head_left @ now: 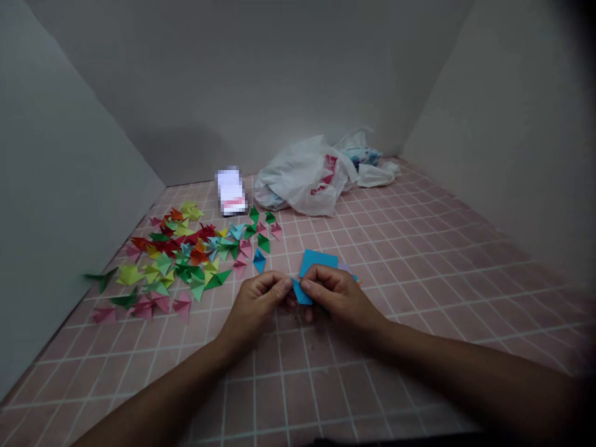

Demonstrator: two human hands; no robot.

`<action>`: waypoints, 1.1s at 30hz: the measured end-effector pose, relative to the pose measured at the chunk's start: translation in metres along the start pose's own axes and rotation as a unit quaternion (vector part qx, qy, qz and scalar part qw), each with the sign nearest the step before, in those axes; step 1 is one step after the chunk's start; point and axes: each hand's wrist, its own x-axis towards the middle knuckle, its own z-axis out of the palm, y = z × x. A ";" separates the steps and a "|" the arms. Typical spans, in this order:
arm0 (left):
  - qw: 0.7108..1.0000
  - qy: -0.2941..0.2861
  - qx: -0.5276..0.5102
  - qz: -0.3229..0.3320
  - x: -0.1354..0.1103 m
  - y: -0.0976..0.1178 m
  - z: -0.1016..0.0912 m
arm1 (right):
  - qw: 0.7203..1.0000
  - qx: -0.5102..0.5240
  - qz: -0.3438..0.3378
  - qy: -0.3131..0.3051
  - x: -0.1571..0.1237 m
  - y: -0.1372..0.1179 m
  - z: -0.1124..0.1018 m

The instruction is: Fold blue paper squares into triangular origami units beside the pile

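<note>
A small folded piece of blue origami paper [302, 293] is pinched between both hands above the pink checked cloth. My left hand [265, 295] grips its left corner between thumb and fingers. On the right side my right hand [338, 295] holds the same piece, thumb on top. Just behind the hands lie flat blue paper sheets [319, 259], partly covered by my right hand. A finished-looking blue folded piece [259, 261] rests on the cloth beyond my left hand.
Many-coloured folded paper pieces [186, 248] spread across the left of the pink checked cloth [419, 261]. A phone with a lit, blurred screen [231, 191] leans at the back. White plastic bags [307, 177] lie against the back wall; grey walls [279, 81] enclose three sides.
</note>
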 end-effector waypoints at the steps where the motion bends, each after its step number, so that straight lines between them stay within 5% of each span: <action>1: 1.000 -0.001 -0.009 -0.004 0.000 -0.001 0.000 | 1.000 -0.006 -0.003 0.006 0.000 0.000 0.000; 21: 1.000 0.014 0.021 -0.004 -0.003 0.007 0.003 | 1.000 0.002 0.008 -0.026 0.003 0.000 -0.003; 33: 0.996 0.014 0.080 0.033 -0.004 0.009 0.002 | 0.995 -0.102 -0.022 -0.002 0.002 -0.007 0.000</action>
